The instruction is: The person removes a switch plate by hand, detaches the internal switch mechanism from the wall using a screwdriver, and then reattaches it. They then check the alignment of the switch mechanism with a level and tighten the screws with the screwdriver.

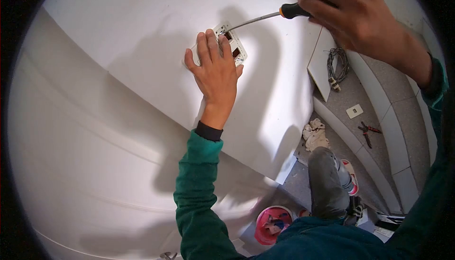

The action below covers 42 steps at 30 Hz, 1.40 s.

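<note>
A white wall plate (240,47) with dark rectangular openings sits on the white wall. My left hand (215,66) lies over its left part, fingers spread and fingertips pressing on it. At the upper right, my right hand (353,16) is wrapped round the black and orange handle of a screwdriver (256,19). The long shaft slants down to the left, and its tip meets the upper part of the plate beside my left fingertips. What the tip touches exactly is too small to tell.
Grey steps (379,89) curve down on the right. On them lie a coiled cable (337,66), a small white cover (354,111), red and black pliers (367,132) and a crumpled cloth (315,135). A pink bucket (266,235) stands near my feet.
</note>
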Tool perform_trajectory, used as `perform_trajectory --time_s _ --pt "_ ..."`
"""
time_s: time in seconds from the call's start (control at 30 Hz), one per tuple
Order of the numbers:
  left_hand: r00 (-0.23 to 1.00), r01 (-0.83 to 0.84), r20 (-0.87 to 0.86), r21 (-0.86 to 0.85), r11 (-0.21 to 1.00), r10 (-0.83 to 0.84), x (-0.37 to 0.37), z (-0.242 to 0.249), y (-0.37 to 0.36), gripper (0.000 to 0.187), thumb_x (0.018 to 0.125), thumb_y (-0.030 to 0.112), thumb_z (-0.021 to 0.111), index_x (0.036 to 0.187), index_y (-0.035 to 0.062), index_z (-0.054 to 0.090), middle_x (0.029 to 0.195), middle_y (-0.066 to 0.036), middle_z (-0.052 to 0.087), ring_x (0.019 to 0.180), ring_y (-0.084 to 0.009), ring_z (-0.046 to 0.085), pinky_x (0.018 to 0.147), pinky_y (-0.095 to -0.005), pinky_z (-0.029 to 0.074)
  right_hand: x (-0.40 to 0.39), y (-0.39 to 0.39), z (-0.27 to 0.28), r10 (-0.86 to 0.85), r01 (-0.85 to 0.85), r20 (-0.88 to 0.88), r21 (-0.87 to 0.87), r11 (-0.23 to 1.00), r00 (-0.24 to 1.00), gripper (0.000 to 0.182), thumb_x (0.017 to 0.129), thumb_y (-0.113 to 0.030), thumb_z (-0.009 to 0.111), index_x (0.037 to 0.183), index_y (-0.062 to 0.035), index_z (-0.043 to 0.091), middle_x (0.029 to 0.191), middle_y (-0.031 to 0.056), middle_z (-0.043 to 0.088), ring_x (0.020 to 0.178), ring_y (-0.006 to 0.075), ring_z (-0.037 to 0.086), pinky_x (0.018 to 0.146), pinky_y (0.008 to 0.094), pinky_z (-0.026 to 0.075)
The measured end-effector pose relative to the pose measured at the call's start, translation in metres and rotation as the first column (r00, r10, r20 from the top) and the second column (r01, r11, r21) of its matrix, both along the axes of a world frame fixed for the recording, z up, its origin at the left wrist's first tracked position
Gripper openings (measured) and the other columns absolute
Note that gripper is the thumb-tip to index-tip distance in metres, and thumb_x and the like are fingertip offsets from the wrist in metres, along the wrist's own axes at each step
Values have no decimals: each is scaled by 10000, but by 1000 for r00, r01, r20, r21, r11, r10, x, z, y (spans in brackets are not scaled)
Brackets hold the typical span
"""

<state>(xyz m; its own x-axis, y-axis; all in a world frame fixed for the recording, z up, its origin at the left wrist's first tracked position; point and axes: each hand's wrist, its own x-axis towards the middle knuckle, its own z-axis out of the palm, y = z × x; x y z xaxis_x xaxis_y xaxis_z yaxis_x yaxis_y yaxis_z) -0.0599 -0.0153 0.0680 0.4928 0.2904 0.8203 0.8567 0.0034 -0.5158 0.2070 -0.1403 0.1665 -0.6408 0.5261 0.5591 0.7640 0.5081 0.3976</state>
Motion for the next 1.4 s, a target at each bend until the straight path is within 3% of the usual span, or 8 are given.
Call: perform_trajectory --time_s 0.2,0.3,0.37,0.5,0.6,1.07,1.23,1.4 --pt "1000 23 0 23 999 -23 0 1 2 720 559 437 833 1170 138 598 1328 -99 504 1296 -274 399 1036 -566 241 3 3 2 -32 2 -157 -184 983 987 223 817 -120 698 937 17 569 777 130 595 575 267 607 508 371 484" --pt "999 37 20 6 999 -37 0 -1 3 714 563 433 831 1167 133 598 1325 -99 506 1298 -272 396 1039 -567 236 14 20 -20 14 -99 191 440 892 981 284 817 -74 691 1055 -3 554 928 127 605 825 258 644 670 324 555" --pt "999 36 15 6 999 -36 0 -1 3 709 568 432 831 1169 133 599 1330 -99 504 1308 -272 386 1040 -570 231 10 9 -21 -63 39 -264 -98 994 962 284 817 -77 692 1063 -6 567 887 121 603 751 231 648 618 285 544" --pt "999 38 20 -8 999 -37 0 0 2 725 552 440 837 1170 139 604 1338 -101 501 1315 -272 380 1041 -575 225 10 16 -21 114 -128 61 300 945 992 258 832 -89 682 1057 -6 587 830 118 608 633 215 625 588 286 528" --pt "999 27 24 -11 1000 -27 0 -4 10 781 580 479 815 1248 160 567 1384 -101 443 1334 -266 336 1062 -593 186 -17 -3 -3 -490 373 -234 -408 833 840 363 822 -59 692 1161 -23 567 1043 153 598 765 238 627 713 341 544" --pt "997 46 -73 144 988 -36 0 -2 1 225 781 186 609 940 75 723 1126 -156 638 1097 -355 561 978 -552 378 -1 13 22 462 -509 245 187 840 853 230 842 -105 690 994 46 609 775 148 627 580 308 574 514 350 461" --pt "995 -24 -99 12 1000 26 12 0 2 262 795 230 585 933 47 713 1080 -211 623 1056 -374 557 958 -549 394 19 7 2 -163 125 -279 -148 981 946 267 875 -152 673 980 82 603 797 176 632 579 266 564 515 356 469" --pt "968 151 169 195 969 -185 19 -16 62 412 907 253 481 1189 -23 596 1274 -203 534 1159 -323 519 1036 -528 336 55 40 -6 116 -183 247 269 946 962 387 820 -170 733 1122 -2 561 1011 146 630 881 290 617 761 392 535"
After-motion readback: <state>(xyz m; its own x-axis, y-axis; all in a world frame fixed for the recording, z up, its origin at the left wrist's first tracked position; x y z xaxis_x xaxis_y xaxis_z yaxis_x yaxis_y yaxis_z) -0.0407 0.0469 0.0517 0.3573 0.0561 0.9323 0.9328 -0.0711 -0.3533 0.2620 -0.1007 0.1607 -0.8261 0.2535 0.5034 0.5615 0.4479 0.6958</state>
